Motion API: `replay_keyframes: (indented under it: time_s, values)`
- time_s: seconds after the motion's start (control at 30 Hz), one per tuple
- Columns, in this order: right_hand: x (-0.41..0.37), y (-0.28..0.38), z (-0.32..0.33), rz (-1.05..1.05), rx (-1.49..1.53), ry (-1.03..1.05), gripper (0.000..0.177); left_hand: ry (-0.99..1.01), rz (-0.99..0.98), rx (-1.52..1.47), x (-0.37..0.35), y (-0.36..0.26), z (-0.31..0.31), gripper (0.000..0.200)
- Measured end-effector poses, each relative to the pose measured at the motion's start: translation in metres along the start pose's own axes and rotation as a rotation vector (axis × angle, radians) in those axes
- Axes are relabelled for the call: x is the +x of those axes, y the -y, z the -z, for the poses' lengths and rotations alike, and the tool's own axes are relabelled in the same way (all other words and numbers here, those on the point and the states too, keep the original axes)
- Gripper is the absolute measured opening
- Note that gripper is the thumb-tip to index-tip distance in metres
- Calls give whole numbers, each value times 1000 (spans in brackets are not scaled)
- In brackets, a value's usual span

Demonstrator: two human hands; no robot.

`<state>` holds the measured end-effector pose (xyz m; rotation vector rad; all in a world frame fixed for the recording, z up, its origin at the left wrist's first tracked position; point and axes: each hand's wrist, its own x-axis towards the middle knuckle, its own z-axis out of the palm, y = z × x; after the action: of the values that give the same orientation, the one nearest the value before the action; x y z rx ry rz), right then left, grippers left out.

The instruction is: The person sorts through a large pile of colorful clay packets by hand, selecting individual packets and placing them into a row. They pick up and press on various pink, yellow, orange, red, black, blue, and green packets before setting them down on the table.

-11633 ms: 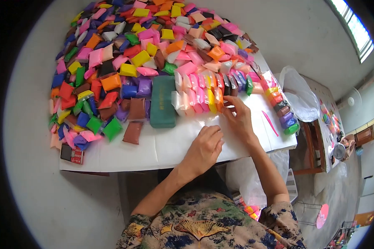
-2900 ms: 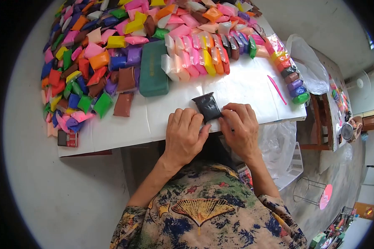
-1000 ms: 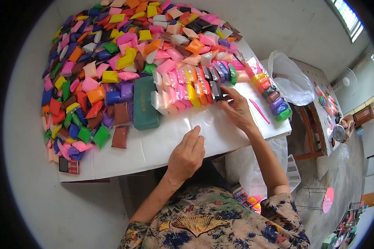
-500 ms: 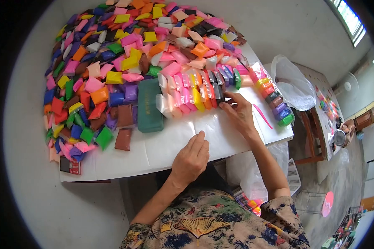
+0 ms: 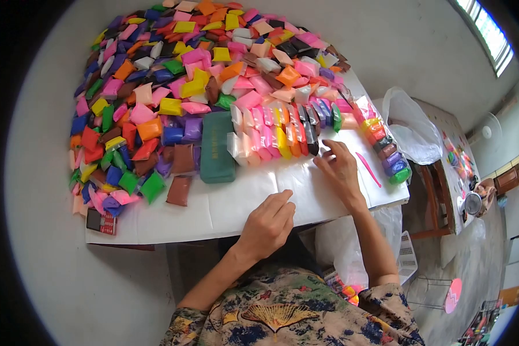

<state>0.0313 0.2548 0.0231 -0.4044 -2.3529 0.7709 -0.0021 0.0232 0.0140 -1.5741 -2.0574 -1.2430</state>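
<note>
Right hand (image 5: 341, 167) just off the end of the near row, thumb and forefinger spread apart with nothing between them. Beside those fingertips sits the black packet (image 5: 312, 140), standing on edge as the last one in the near row (image 5: 267, 144), snug against a red neighbour. To square up a packet like that, a flat fingertip low on its plump body looks kinder than a pinch at the film; soft filling would likely dent, and a hard shove could topple the line. Lean it evenly, keep the edges level, and let the green case (image 5: 218, 151) at the opposite end act as a stop.

Left hand (image 5: 266, 226) is over by the near edge, fingers together and loosely bent; its palm is hidden, so I can't tell if they close on anything.

Now the textures: glossy clear film, bright glints, crimped ends, pillowy middles running white, peach, pink, yellow, orange, red, black. Behind stands the far row (image 5: 278, 118), reaching farther right to a green one. The case is a matte, rounded oblong. Beyond the right hand, a slim pink tool (image 5: 368, 170) lies on the smooth, creased white sheet (image 5: 251, 199), near a long clear sleeve (image 5: 390, 151) of stacked colours. Leftward and behind, a great heap (image 5: 170, 106) of puffy little pillows tumbles every which way.
</note>
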Motion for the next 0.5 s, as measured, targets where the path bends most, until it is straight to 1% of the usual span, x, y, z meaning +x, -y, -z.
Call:
replay_keyframes:
  time_s: [0.1, 0.13, 0.23, 0.3, 0.4, 0.47, 0.5]
  values:
    - [-17, 15, 11, -60, 29, 37, 34, 17, 29, -33, 2, -4, 22, 18]
    - [-24, 21, 12, -34, 51, 18, 28, 23, 38, -33, 1, -5, 31, 17]
    - [-42, 36, 9, -65, 141, 78, 21, -29, 29, 10, 6, 3, 59, 20]
    - [-54, 41, -3, -24, 216, 80, 17, -85, 105, 17, 13, 3, 77, 18]
    - [-60, 49, -15, 49, 42, 20, 18, -130, 196, 3, 22, 1, 98, 13]
    - [-62, 46, -19, 123, -28, -19, 18, -139, 197, 27, 26, 1, 107, 12]
    - [-63, 46, -19, 110, -19, -11, 19, -144, 196, 38, 27, 2, 111, 12]
